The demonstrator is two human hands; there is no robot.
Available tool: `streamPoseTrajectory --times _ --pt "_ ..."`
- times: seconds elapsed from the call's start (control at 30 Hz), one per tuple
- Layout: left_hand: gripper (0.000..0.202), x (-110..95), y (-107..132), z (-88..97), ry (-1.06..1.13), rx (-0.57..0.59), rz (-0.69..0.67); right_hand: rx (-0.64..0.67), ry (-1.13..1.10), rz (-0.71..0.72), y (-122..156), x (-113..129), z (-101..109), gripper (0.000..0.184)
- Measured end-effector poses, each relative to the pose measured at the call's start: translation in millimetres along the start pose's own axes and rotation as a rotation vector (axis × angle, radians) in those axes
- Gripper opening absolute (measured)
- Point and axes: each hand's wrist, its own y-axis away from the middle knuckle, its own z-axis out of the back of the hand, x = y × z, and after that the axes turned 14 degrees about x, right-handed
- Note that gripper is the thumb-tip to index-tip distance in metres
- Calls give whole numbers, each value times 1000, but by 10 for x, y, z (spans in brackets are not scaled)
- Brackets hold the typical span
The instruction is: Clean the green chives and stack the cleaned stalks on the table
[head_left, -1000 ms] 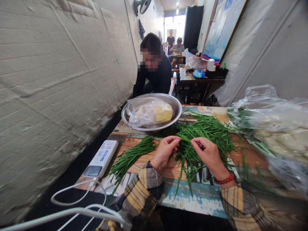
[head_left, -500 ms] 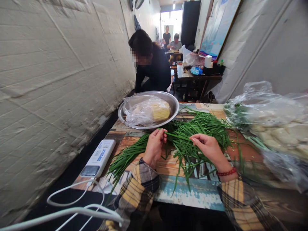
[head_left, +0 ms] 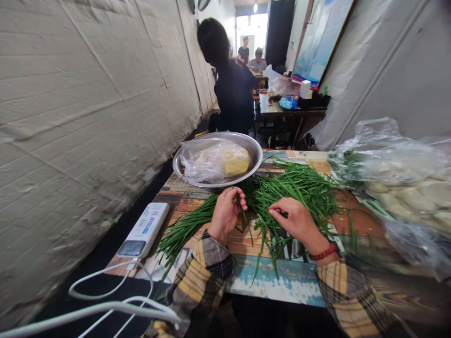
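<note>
Long green garlic chives (head_left: 296, 188) lie in a loose pile on the wooden-patterned table, in front of me and to the right. A neater bundle of chives (head_left: 188, 225) extends to the left, partly under my left wrist. My left hand (head_left: 228, 211) is closed with curled fingers, and a bit of green shows at its thumb and fingertips. Over the near side of the pile, my right hand (head_left: 294, 218) has its thumb and fingers pinched together. Whatever may be between those fingertips is too small to make out. The two hands are apart.
A metal basin (head_left: 255, 164) holding a plastic-wrapped yellowish block (head_left: 236, 162) stands behind the chives. A white power bank (head_left: 146, 230) with cables sits left. Clear plastic bags (head_left: 405, 173) with pale contents lie right. Beyond the table is a person in black (head_left: 234, 94).
My right hand has moved left, nearer my left hand. The chive strand stretched between the hands no longer shows. The person beyond the basin has risen and turned away.
</note>
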Motion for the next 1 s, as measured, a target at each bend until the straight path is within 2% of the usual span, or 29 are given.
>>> streamPoseTrajectory --times 0.1,0.17,0.4,0.5,0.7,0.9,1.0 --pt "15 -1 1 -2 -17 -3 33 24 196 -9 4 67 -52 11" --pt "17 3 -4 3 -30 -15 50 5 230 -27 0 78 -71 10" --pt "30 56 -2 -19 -99 8 93 -167 -148 -91 -36 40 -66 15" --pt "35 102 23 -61 -164 40 154 -136 -283 -134 -25 63 -63 19" --pt "38 190 68 -87 -237 242 214 -18 -491 -137 -21 103 -79 26" --pt "39 180 82 -112 -277 259 203 -27 -582 -178 -33 144 -58 26" --pt "36 162 87 -140 -258 274 199 24 -630 -170 -38 171 -42 27"
